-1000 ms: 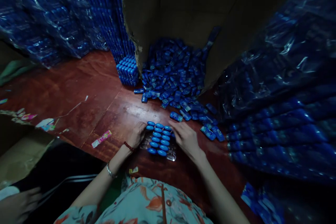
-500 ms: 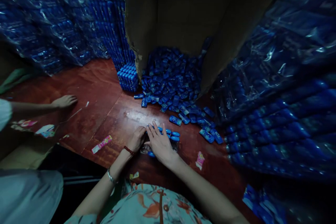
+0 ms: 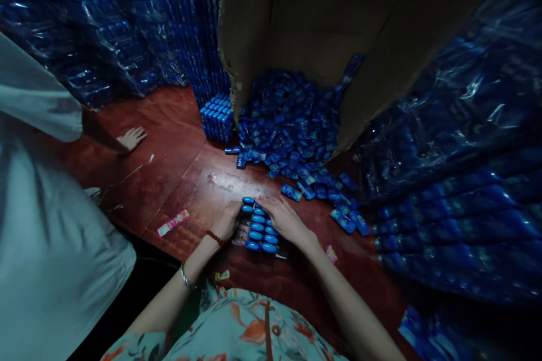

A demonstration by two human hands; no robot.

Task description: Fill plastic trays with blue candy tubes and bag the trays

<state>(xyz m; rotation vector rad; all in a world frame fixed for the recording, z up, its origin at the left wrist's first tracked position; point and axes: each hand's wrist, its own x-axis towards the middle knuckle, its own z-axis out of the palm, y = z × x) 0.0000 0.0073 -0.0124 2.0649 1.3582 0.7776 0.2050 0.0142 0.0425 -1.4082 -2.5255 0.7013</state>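
**Blue pack block between two hands**

Right hand (image 3: 283, 219): the grip is open. The palm lies flat on the far right part of the block of blue packs (image 3: 259, 231), fingers spread toward the left.

Left hand (image 3: 228, 220): the fingers are bent against the block's left edge. Whether this grip closes on anything cannot be told. A red bead bracelet (image 3: 215, 237) and a silver bangle (image 3: 185, 277) sit on this wrist.

The block lies on the red-brown wooden table (image 3: 199, 180), near the person, with its packs in two columns. A clear plastic sheet (image 3: 242, 232) shows at its left edge.

A pink label strip (image 3: 173, 222) lies to the left on the table. Farther off, a tipped cardboard box (image 3: 296, 22) spills a loose pile of blue packs (image 3: 288, 130) toward the hands. Film-wrapped bundles (image 3: 457, 192) are stacked at right and far left.

At far left, another person's hand (image 3: 132, 138) rests flat on the table, beside a white garment (image 3: 51, 225).
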